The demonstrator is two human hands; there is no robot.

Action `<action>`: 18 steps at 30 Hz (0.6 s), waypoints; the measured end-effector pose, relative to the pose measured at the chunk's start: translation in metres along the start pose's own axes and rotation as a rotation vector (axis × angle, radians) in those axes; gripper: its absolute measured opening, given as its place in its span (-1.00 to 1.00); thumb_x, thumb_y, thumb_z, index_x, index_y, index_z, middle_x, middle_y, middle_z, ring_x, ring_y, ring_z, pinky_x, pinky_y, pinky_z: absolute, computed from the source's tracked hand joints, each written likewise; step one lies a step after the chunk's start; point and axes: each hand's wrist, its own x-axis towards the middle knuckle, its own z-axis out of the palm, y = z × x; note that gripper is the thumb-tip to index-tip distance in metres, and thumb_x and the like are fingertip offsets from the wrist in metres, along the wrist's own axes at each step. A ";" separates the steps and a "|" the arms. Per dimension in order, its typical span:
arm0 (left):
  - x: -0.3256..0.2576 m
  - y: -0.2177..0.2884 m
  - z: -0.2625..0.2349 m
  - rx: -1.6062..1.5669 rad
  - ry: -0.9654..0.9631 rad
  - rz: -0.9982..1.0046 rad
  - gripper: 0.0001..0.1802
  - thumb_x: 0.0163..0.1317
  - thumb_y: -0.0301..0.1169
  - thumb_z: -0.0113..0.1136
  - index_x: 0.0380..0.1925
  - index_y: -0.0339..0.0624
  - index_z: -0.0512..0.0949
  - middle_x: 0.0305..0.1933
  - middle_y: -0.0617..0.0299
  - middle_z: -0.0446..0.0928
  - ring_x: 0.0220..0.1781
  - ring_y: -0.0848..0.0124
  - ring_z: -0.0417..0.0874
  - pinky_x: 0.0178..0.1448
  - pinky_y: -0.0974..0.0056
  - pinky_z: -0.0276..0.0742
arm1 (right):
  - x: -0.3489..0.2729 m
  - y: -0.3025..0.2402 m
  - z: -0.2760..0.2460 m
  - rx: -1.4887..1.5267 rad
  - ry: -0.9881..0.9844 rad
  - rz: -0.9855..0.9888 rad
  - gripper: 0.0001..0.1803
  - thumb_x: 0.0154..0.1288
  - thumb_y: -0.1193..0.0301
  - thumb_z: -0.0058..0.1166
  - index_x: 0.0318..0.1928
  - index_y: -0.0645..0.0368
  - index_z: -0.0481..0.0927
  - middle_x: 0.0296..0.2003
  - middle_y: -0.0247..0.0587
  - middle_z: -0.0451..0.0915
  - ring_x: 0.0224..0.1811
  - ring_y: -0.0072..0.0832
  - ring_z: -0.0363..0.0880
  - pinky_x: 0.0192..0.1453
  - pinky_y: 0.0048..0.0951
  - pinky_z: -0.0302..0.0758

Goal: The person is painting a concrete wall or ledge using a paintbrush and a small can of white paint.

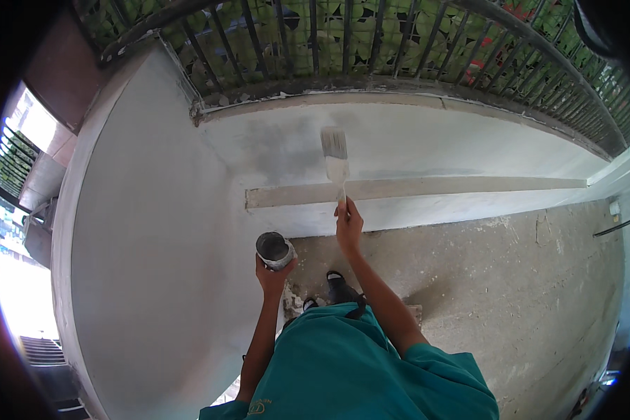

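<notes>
Here the left hand (271, 274) is closed around a small grey can (274, 250), which it holds upright near the body. To its right, the right hand (348, 225) grips the handle of a brush (335, 155), and the bristles touch the low white wall (469, 143) just above a pale ledge (434, 187). The painting step seems to be under way. The next stroke probably calls for steady pressure over the greyer patch around the bristles, and for keeping the can level.

We see a white-coated brush (334, 155), our grey paint tin (274, 250), pale grey wall (427, 143), black railing (371, 42), our teal shirt (357, 371).
</notes>
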 end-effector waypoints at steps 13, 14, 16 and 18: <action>0.000 0.000 0.003 0.002 0.002 0.024 -0.19 -0.35 -0.34 0.65 -0.01 -0.23 0.44 -0.10 0.13 0.58 -0.08 0.29 0.61 0.01 0.22 0.53 | -0.024 0.083 -0.021 -0.160 -0.015 0.150 -0.61 0.43 0.19 -0.05 -0.07 0.29 0.58 -0.61 -0.28 0.48 -0.56 -0.56 0.41 -0.43 -0.42 0.36; 0.000 -0.001 0.003 0.003 0.006 0.024 -0.19 -0.35 -0.34 0.65 -0.01 -0.23 0.44 -0.10 0.13 0.58 -0.08 0.29 0.61 0.01 0.22 0.53 | -0.031 0.081 -0.022 -0.181 -0.037 0.161 -0.62 0.43 0.19 -0.05 -0.08 0.29 0.58 -0.61 -0.26 0.49 -0.56 -0.55 0.42 -0.43 -0.42 0.36; -0.001 -0.005 0.002 0.006 -0.009 0.003 -0.17 -0.36 -0.32 0.65 0.00 -0.24 0.43 -0.09 0.12 0.58 -0.07 0.28 0.61 0.02 0.21 0.53 | -0.044 0.078 -0.026 -0.192 -0.062 0.164 -0.63 0.43 0.20 -0.04 -0.07 0.29 0.58 -0.60 -0.25 0.50 -0.56 -0.54 0.44 -0.42 -0.41 0.37; -0.001 -0.003 0.008 0.002 -0.017 -0.006 -0.17 -0.36 -0.32 0.65 0.00 -0.24 0.43 -0.09 0.11 0.58 -0.07 0.27 0.62 0.02 0.21 0.53 | -0.042 0.072 -0.024 -0.203 -0.077 0.164 -0.63 0.43 0.21 -0.04 -0.06 0.29 0.58 -0.59 -0.25 0.51 -0.55 -0.54 0.45 -0.42 -0.41 0.38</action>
